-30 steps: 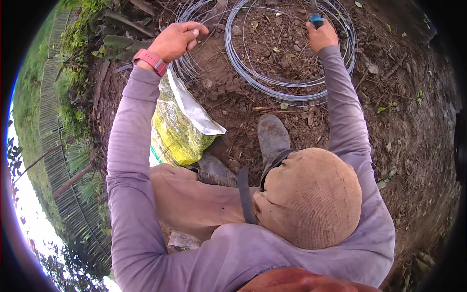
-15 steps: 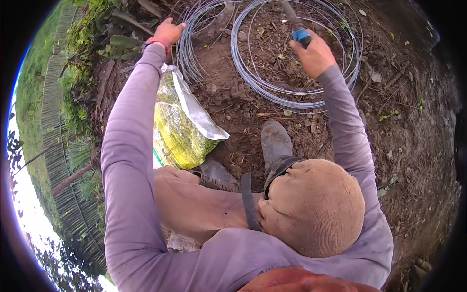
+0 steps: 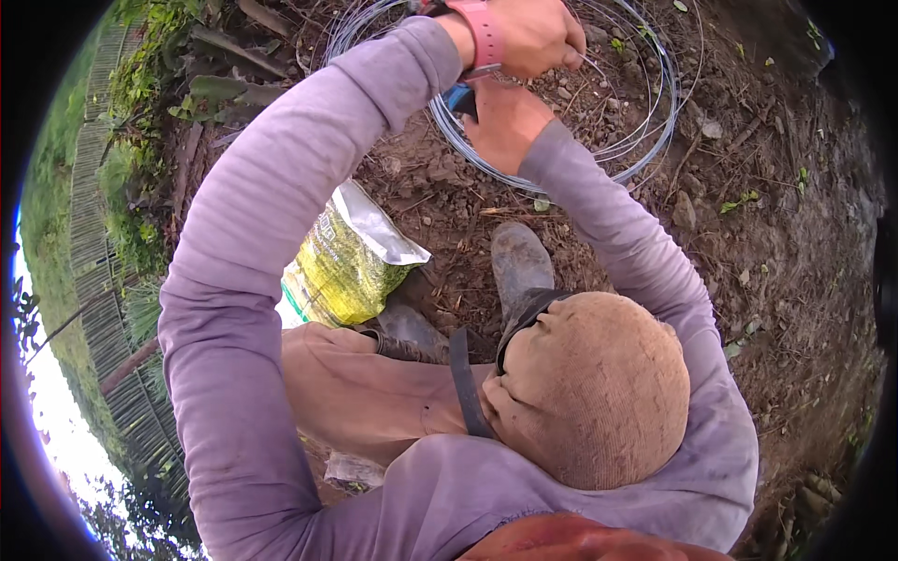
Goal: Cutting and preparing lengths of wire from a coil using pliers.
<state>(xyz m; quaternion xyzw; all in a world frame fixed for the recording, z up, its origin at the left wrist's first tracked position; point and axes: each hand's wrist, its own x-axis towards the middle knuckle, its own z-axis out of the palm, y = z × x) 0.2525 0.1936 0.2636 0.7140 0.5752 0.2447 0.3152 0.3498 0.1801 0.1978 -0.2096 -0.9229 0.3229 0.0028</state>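
Observation:
My left hand (image 3: 533,37), with a pink watch strap at the wrist, is crossed over to the right at the top of the view. Its fingers are closed, and a thin strand of wire (image 3: 593,64) comes out by the fingertips. Just below it, my right hand (image 3: 510,126) grips a tool by its blue-and-black handle (image 3: 460,99); the rest of that tool is hidden behind my left wrist. Both hands are over a large loose coil of grey wire (image 3: 659,140) on the soil. A second coil (image 3: 346,33) lies partly behind my left forearm.
A yellow-and-white sack (image 3: 351,266) stands by my boots (image 3: 521,257). Brown soil with twigs and leaves surrounds the coils. Plants and cut stems (image 3: 234,89) grow at the far left, beside a slatted fence (image 3: 89,234). My bent knee (image 3: 599,393) is close below.
My left hand has moved right from the smaller coil to above the larger one. The right hand has come left and down with the tool, its handle now beneath my left wrist.

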